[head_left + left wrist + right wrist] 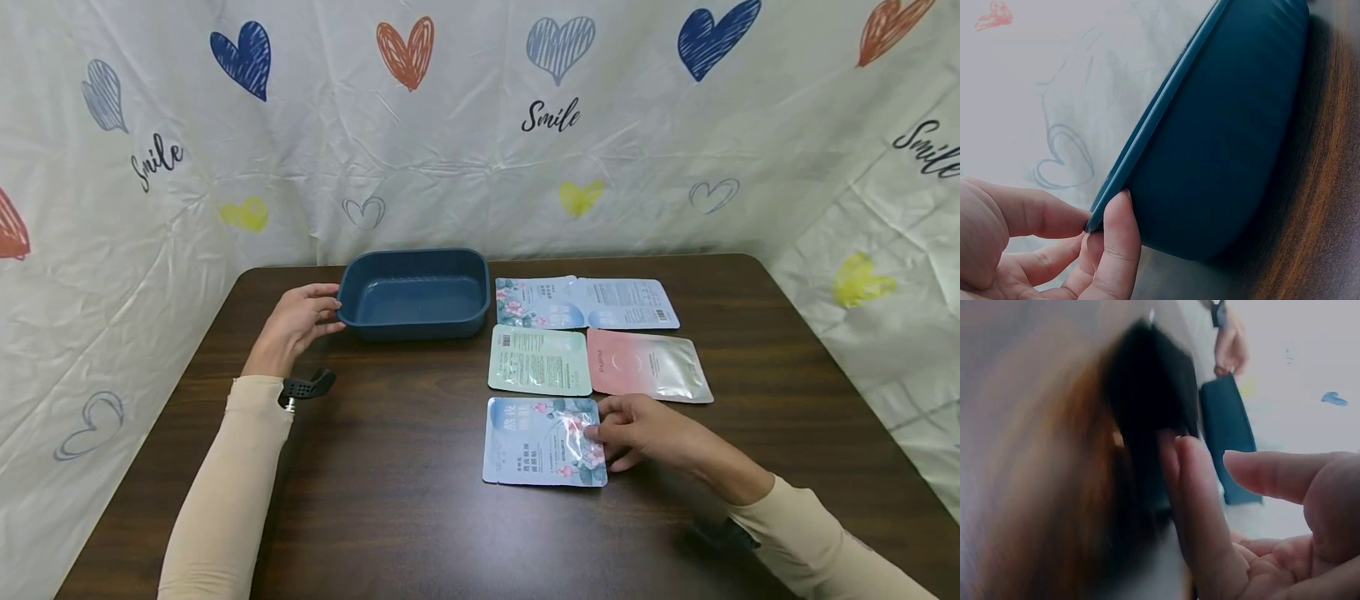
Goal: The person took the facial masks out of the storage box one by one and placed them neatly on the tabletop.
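Observation:
My left hand pinches the left rim of a dark blue plastic basin, with the thumb and a finger on either side of the edge in the left wrist view. The basin stands on the table at the back. My right hand holds the right edge of a light blue, flower-printed face mask packet, thumb over its top face. The right wrist view shows the packet's dark underside, blurred, by the fingertips. Behind it lie a pale green packet and a pink-and-silver packet.
Two more light blue packets, left and right, lie in the back row, right of the basin. Everything rests on a dark wooden table. A white cloth printed with hearts hangs behind and beside it.

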`<state>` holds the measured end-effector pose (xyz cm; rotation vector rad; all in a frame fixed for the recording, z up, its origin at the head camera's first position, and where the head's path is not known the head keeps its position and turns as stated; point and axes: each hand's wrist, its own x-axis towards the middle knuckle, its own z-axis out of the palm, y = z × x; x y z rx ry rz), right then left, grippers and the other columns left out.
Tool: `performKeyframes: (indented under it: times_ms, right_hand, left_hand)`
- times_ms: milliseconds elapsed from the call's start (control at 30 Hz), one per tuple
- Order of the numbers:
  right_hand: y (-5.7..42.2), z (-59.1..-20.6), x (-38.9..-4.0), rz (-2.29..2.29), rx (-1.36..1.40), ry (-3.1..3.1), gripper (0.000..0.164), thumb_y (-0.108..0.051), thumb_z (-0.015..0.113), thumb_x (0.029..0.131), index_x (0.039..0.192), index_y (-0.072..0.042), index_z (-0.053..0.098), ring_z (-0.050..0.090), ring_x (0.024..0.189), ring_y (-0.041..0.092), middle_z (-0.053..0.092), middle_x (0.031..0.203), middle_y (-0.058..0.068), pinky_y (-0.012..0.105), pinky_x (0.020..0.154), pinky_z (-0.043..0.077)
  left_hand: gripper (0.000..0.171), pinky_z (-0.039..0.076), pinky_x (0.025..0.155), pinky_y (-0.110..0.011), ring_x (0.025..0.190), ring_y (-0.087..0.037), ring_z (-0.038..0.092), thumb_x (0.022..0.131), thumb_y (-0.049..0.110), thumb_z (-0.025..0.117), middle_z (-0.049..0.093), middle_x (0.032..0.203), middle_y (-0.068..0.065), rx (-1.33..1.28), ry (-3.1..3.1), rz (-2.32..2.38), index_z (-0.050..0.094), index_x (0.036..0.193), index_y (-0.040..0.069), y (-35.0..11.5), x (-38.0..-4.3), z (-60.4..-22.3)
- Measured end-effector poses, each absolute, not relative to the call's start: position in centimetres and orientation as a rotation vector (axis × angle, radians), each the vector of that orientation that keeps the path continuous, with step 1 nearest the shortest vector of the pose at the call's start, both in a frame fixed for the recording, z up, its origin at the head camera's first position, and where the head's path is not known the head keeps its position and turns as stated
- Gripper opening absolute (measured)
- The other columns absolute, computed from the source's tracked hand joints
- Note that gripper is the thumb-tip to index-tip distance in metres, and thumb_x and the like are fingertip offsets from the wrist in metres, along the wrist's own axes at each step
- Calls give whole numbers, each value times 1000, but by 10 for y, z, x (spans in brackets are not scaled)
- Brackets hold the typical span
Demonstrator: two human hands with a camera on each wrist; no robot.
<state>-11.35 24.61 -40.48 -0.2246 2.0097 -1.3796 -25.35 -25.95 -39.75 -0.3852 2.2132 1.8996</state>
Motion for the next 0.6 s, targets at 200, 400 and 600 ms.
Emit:
performKeyframes:
  times_ms: [200,400,600]
  right_hand:
    - [250,-393,-117,-1182,-205,2254,32,-24,62,102,117,5,62,73,78,25,71,86,10,38,69,62]
    - [252,-379,-124,-1071,-357,2362,28,-26,61,102,110,0,66,72,80,19,72,86,6,34,72,58]
    - [249,-367,-135,-1066,-504,2408,32,-20,60,103,122,5,64,72,83,18,72,92,5,32,78,59]
  left_hand:
    - [49,60,80,-25,104,-23,62,105,8,50,48,141,-20,-402,2221,1897,41,154,5,-261,-252,-397]
    - [48,61,81,-27,97,-17,63,105,12,53,53,131,-15,-412,2301,1837,45,152,6,-262,-249,-396]
    - [46,61,76,-27,106,-26,57,106,20,52,53,132,-15,-345,2471,1748,48,149,5,-259,-238,-385]
